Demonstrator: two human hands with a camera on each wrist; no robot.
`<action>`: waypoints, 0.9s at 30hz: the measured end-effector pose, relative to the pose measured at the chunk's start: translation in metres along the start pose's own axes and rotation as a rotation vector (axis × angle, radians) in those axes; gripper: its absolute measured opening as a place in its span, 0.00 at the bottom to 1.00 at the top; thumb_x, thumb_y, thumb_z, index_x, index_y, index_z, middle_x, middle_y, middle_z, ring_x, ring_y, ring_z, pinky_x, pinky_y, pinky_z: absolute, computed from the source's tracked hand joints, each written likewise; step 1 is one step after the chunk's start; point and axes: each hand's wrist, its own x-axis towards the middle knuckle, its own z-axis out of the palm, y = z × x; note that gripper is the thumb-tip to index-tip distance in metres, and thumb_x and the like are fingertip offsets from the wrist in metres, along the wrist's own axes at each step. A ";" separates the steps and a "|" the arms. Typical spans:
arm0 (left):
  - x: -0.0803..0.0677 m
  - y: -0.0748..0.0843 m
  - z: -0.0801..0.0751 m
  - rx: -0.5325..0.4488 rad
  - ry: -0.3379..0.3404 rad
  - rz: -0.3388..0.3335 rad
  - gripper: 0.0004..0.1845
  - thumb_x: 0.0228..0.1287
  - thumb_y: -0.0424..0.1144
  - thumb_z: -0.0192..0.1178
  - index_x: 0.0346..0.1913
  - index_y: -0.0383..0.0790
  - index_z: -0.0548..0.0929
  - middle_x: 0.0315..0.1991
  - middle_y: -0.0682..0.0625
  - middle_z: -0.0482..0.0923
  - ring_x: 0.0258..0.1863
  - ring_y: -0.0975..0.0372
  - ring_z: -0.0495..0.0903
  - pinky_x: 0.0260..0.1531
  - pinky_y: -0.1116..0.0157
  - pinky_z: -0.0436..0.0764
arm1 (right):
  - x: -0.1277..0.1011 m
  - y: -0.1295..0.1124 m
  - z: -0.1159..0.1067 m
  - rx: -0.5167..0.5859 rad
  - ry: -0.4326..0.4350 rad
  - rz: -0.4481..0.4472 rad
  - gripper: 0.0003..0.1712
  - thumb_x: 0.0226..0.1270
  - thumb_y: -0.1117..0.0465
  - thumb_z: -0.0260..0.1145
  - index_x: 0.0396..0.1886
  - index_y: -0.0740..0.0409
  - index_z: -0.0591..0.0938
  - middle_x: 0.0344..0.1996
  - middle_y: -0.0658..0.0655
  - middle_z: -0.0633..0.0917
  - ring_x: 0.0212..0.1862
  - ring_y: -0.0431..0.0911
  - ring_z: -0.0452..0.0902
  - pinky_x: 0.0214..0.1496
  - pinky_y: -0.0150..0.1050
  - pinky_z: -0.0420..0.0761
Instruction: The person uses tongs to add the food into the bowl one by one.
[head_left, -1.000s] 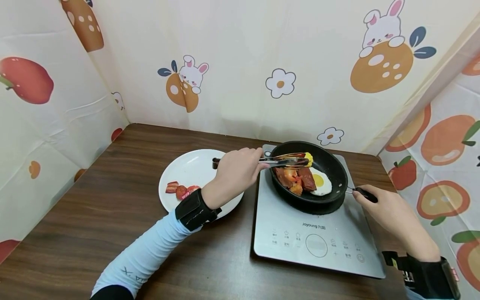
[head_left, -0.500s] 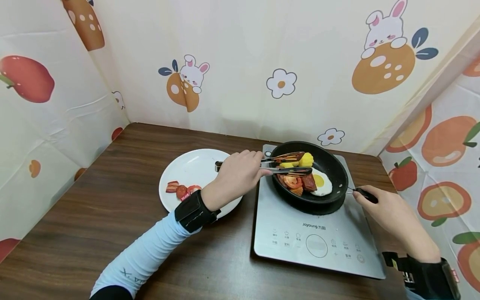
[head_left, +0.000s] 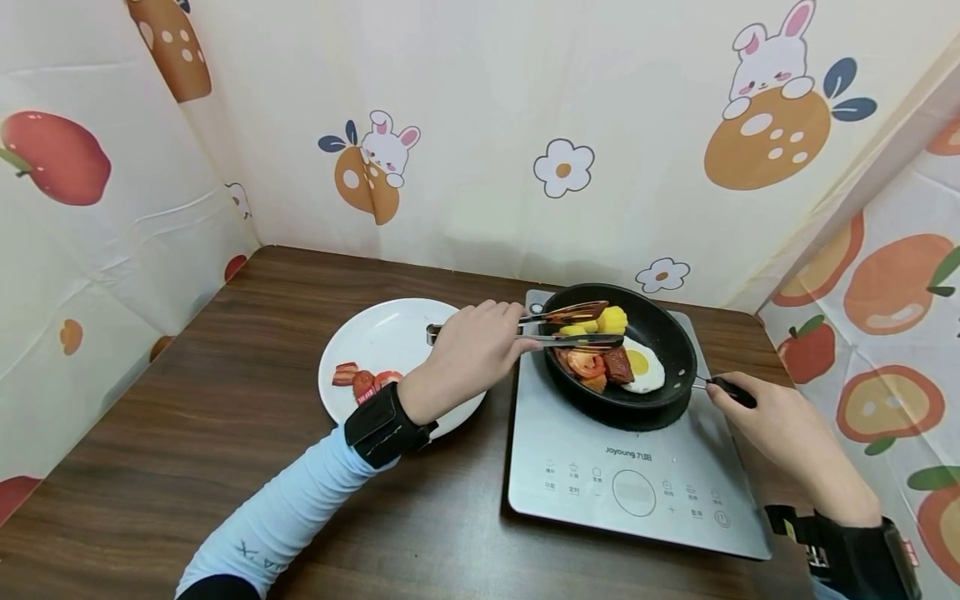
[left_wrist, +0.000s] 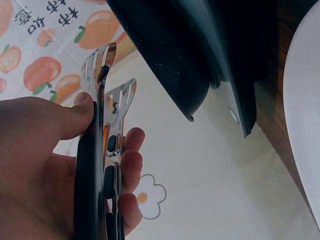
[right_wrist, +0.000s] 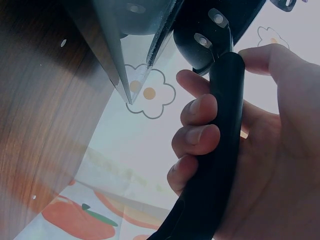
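While the right hand (head_left: 780,425) stays wrapped around the frying pan's black handle (right_wrist: 220,150), fingers and thumb curled about it, the left hand (head_left: 472,350) grips a pair of slotted steel tongs (head_left: 558,327) and holds them over the black non-stick frying pan (head_left: 667,333). A second ago the tong arms were pressed together around a yellow chunk of food (head_left: 611,318); now they stand parted, and the yellow pieces lie at the far side of the pan, just beside the tips. By this reading the piece has been let go rather than lifted out. A fried egg (head_left: 643,367), tomato slices and brown meat (head_left: 600,364) sit in the pan, which rests on a silver induction cooktop (head_left: 630,483). Left of it, the round white plate (head_left: 375,333) on the dark wooden table (head_left: 225,400) carries only a few red slices (head_left: 363,379), unchanged.
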 end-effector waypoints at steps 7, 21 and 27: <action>-0.007 -0.006 -0.007 -0.026 0.029 -0.024 0.23 0.75 0.59 0.54 0.46 0.40 0.81 0.30 0.52 0.80 0.34 0.58 0.81 0.29 0.64 0.77 | -0.001 0.001 0.000 0.002 0.004 -0.001 0.38 0.78 0.36 0.52 0.64 0.66 0.76 0.49 0.74 0.85 0.47 0.67 0.82 0.45 0.66 0.77; -0.038 -0.041 -0.021 -0.046 0.046 -0.154 0.23 0.75 0.56 0.56 0.53 0.38 0.81 0.34 0.49 0.82 0.38 0.55 0.81 0.32 0.61 0.78 | 0.001 0.001 0.001 0.007 -0.005 0.002 0.39 0.78 0.35 0.52 0.65 0.66 0.76 0.49 0.74 0.85 0.46 0.65 0.82 0.45 0.66 0.78; -0.060 -0.064 -0.027 -0.046 0.013 -0.242 0.26 0.73 0.56 0.59 0.57 0.36 0.80 0.39 0.46 0.84 0.41 0.53 0.82 0.37 0.59 0.80 | 0.000 0.000 0.001 0.002 -0.006 0.001 0.38 0.78 0.36 0.52 0.64 0.66 0.76 0.48 0.74 0.85 0.45 0.65 0.82 0.44 0.65 0.78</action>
